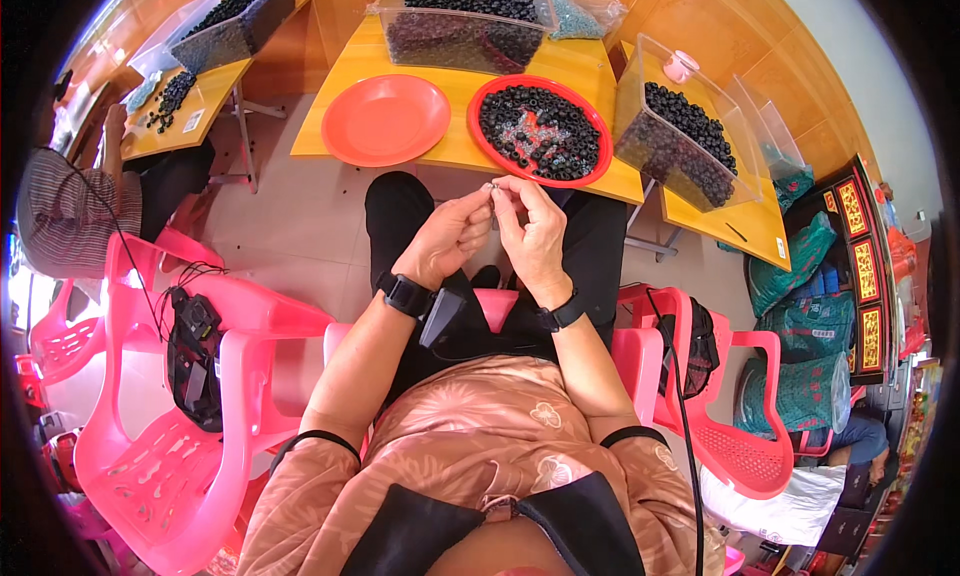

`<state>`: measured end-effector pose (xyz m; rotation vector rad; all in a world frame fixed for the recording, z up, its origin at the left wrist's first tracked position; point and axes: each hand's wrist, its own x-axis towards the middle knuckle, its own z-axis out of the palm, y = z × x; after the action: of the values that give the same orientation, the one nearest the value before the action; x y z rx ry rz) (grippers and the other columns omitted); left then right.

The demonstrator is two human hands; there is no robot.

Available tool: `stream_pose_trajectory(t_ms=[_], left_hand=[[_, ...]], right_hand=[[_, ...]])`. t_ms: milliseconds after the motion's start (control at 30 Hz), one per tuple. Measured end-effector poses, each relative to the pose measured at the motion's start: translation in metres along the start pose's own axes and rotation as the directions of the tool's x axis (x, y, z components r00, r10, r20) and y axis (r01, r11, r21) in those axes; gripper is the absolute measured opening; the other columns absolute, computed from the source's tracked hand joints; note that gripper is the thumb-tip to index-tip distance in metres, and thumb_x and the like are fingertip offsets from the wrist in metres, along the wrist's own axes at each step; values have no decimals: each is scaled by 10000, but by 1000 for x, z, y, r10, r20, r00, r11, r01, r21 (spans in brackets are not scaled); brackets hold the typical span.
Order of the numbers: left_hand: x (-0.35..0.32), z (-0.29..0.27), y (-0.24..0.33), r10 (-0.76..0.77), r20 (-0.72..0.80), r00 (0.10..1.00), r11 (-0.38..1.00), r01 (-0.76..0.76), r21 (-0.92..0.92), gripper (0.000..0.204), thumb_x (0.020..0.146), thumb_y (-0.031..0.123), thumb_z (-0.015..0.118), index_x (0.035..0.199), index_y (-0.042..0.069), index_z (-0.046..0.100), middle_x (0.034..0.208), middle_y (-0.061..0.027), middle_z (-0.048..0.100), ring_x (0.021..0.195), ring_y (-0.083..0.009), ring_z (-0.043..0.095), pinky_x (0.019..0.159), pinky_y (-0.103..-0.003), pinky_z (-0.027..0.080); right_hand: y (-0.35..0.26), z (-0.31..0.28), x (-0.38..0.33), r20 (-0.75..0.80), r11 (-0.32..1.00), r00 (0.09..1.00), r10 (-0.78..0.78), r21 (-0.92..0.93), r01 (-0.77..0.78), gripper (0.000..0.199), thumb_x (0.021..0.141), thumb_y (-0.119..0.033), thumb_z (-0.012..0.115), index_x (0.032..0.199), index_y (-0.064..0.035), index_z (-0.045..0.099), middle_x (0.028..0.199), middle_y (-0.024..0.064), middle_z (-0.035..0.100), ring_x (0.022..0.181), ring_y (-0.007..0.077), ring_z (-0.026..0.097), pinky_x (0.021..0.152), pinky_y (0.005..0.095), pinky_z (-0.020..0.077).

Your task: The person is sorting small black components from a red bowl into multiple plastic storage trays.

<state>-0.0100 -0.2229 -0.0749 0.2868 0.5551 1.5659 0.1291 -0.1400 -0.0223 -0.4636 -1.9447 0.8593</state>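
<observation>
My left hand and my right hand meet fingertip to fingertip over my lap, both closed in a pinch. Between the fingertips is a tiny shiny piece, too small to name. Just beyond my right hand, a red plate holds small black ring-like parts and clear or silvery bits heaped in its middle. To its left, a red plate shows a bare surface. Both plates lie at the near side of a yellow table.
Behind the plates stands a clear bin of black parts, beside a bag of pale blue pieces. Another clear bin fills the right table. At far left a person sits by a table. Pink chairs flank me.
</observation>
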Motion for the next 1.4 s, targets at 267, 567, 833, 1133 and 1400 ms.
stream_pose_trajectory(t_ms=[267, 567, 833, 1133, 1400], left_hand=[[2, 9, 0, -12, -173, 985, 988, -14, -151, 206, 1156, 275, 611, 1102, 83, 663, 1027, -20, 706, 850, -119, 645, 744, -248, 529], [3, -57, -4, -68, -103, 992, 942, 30, -335, 323, 1175, 393, 574, 945, 167, 600, 739, 48, 517, 573, -109, 431, 513, -282, 365], [2, -21, 4, -43, -207, 977, 969, -10, -249, 446, 1172, 439, 579, 811, 191, 496, 607, 67, 267, 489, -108, 228, 467, -307, 191], [-1, -20, 7, -48, -256, 965, 969, -17, -246, 464, 1187, 433, 558, 811, 176, 467, 621, 65, 270, 490, -111, 226, 475, -310, 205], [4, -44, -7, -23, -276, 961, 951, -64, -301, 351, 1172, 386, 600, 920, 144, 569, 703, 44, 406, 594, -113, 377, 541, -280, 298]], right_hand=[[7, -4, -4, 43, 988, 991, 130, 83, -134, 117, 1004, -32, 790, 1113, 2, 763, 902, 74, 740, 677, 111, 667, 603, 278, 504], [-4, 2, 19, 223, 993, 974, -28, -103, 52, 139, 959, -63, 813, 1092, -21, 814, 896, 109, 730, 782, 212, 715, 715, 335, 570], [154, -20, 173, 301, 855, 935, 185, -519, -2, 152, 926, -131, 798, 1039, -45, 851, 976, 180, 826, 866, 302, 809, 824, 417, 624], [191, 10, 197, 494, 768, 849, 188, -613, 187, 203, 855, -100, 823, 1051, -63, 864, 994, 179, 828, 992, 348, 798, 908, 465, 620], [201, 13, 195, 539, 741, 792, 285, -648, 174, 150, 911, -133, 748, 981, -74, 867, 1056, 269, 805, 1044, 456, 783, 950, 562, 622]])
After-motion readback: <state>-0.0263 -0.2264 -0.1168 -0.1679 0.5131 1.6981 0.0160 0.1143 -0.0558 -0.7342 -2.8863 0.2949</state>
